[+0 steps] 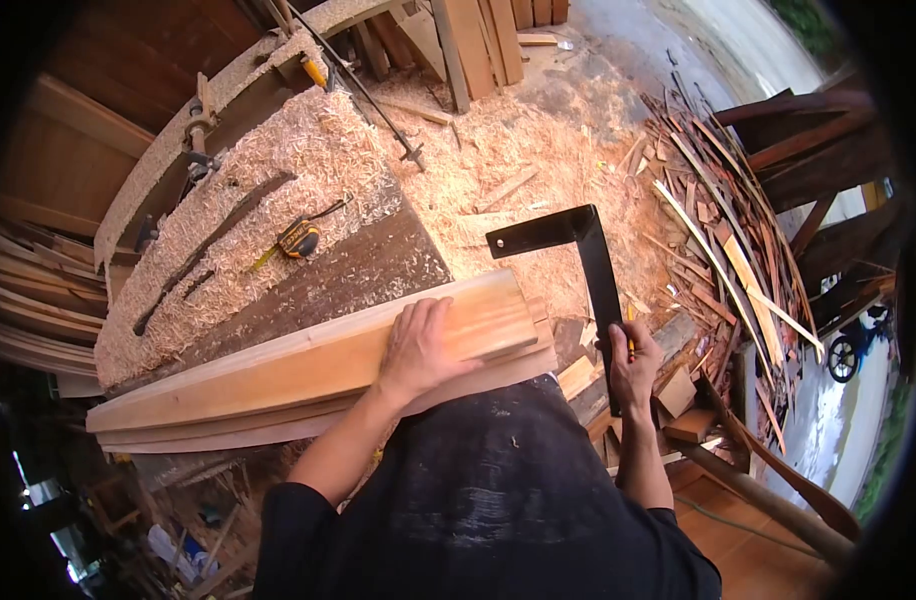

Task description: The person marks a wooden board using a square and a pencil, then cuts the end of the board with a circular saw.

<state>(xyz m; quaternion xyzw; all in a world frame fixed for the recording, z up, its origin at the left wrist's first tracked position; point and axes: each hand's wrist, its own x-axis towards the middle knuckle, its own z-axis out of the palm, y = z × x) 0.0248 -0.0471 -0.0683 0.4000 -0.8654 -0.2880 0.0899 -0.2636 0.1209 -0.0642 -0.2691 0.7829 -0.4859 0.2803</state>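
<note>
My left hand (418, 345) lies on top of a long pale wooden board (268, 375), fingers spread and thumb stretched toward its near edge. Under and beside that board are more planks (318, 425), stacked along the bench's near side. Off the board's right end, my right hand (633, 365) is closed around the long arm of a black carpenter's square (593, 255). The square's short arm points left, above the shavings-covered ground in this view. A small yellow item, like a pencil (631, 347), shows between the right hand's fingers.
Wood shavings cover much of the workbench (378, 250), where a tape measure (298, 238) lies with its tip out. A long bar clamp (368, 95) crosses the bench's far corner. Scrap strips (723, 250) are piled at right, and offcuts (578, 378) lie below the square.
</note>
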